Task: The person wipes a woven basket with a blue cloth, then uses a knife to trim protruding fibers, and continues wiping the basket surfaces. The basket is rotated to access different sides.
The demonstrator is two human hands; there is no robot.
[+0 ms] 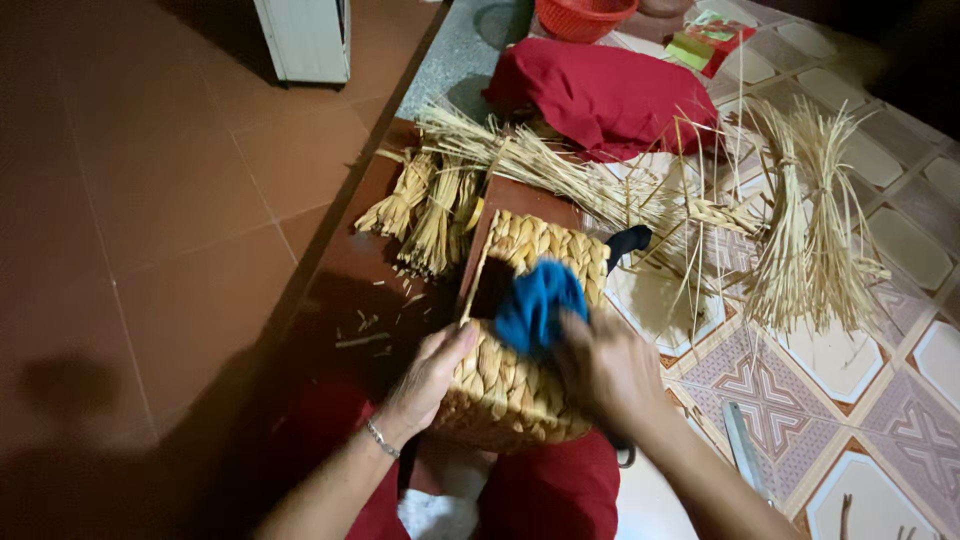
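A woven straw basket (525,250) rests on my lap, its braided side facing up. My left hand (432,375) grips the basket's near left edge; a bracelet circles that wrist. My right hand (605,365), blurred, presses on the basket's top and holds a blue cloth (538,303) against the weave. A dark square patch (492,288) shows on the basket just left of the cloth.
Bundles of dry straw (430,205) lie beyond the basket, and a loose sheaf (810,240) spreads over the patterned floor mat at right. A red cushion (605,95) and a red plastic basket (580,15) sit at the back. A knife-like blade (745,450) lies at lower right.
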